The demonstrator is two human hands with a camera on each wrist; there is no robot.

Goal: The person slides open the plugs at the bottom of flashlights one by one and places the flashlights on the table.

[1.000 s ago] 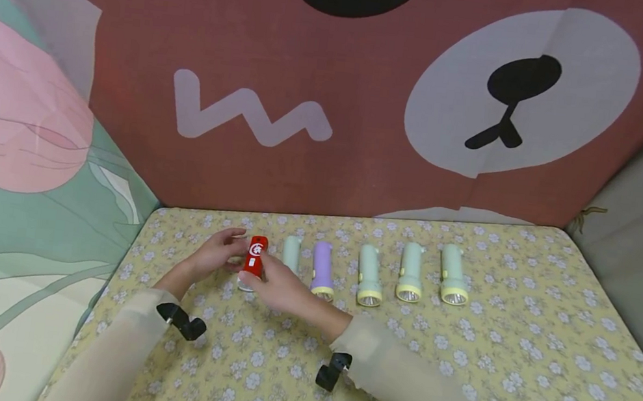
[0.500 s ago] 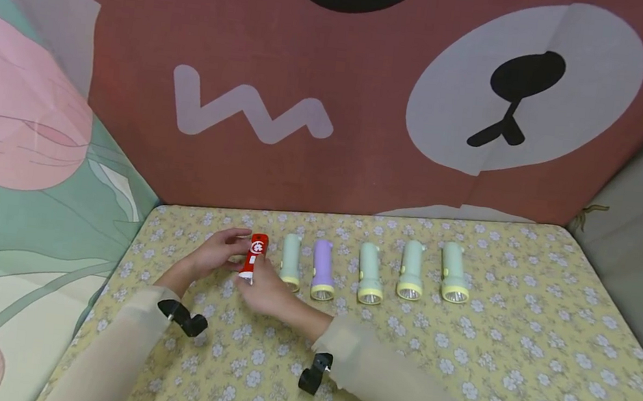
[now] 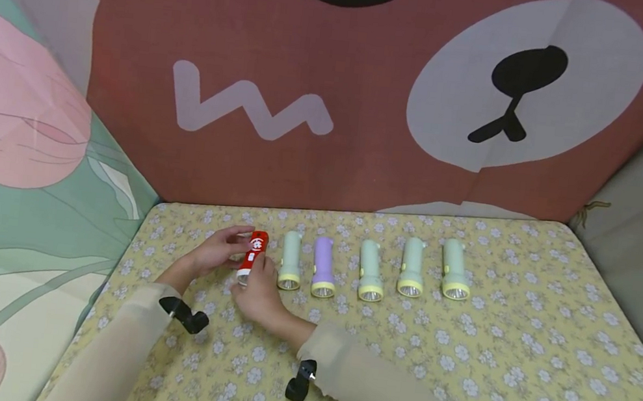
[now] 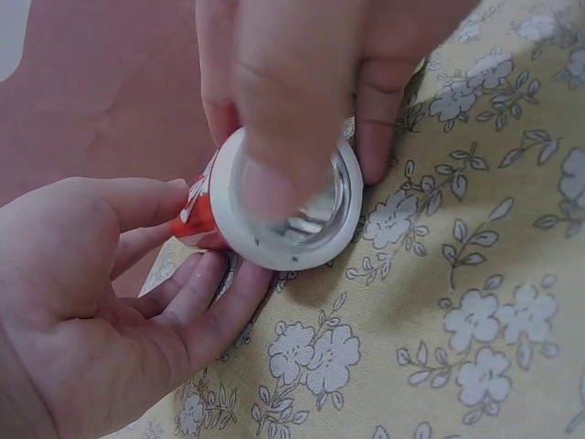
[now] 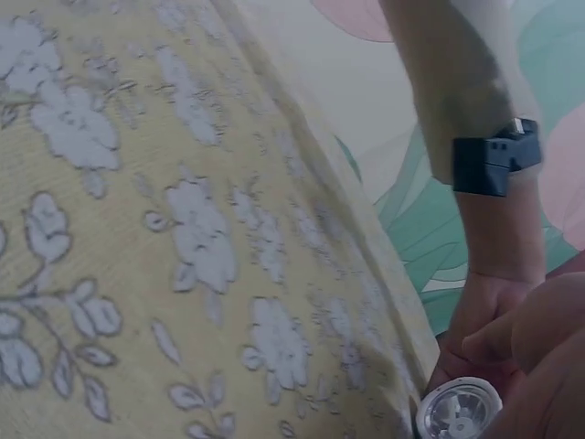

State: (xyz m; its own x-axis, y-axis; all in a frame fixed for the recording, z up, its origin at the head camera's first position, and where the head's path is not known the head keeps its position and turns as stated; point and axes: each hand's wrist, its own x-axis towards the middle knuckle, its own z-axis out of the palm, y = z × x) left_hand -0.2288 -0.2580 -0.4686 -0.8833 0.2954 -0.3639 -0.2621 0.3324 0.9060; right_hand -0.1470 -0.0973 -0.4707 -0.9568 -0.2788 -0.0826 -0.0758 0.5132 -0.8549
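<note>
A small red flashlight (image 3: 253, 256) lay between the two hands, at the left end of a row of flashlights. The left hand (image 3: 216, 253) held its red body with curled fingers (image 4: 196, 297). The right hand (image 3: 255, 291) gripped its white front end (image 4: 291, 213), with the thumb over the lens. Just to the right of the hands lay a pale green flashlight (image 3: 290, 260), then a purple flashlight (image 3: 323, 267), then three more pale green ones, all on a yellow flowered tablecloth (image 3: 459, 346).

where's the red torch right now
In the head view the red torch lies at the left end of the row, beside a green torch, held by the left hand and right hand.
</note>
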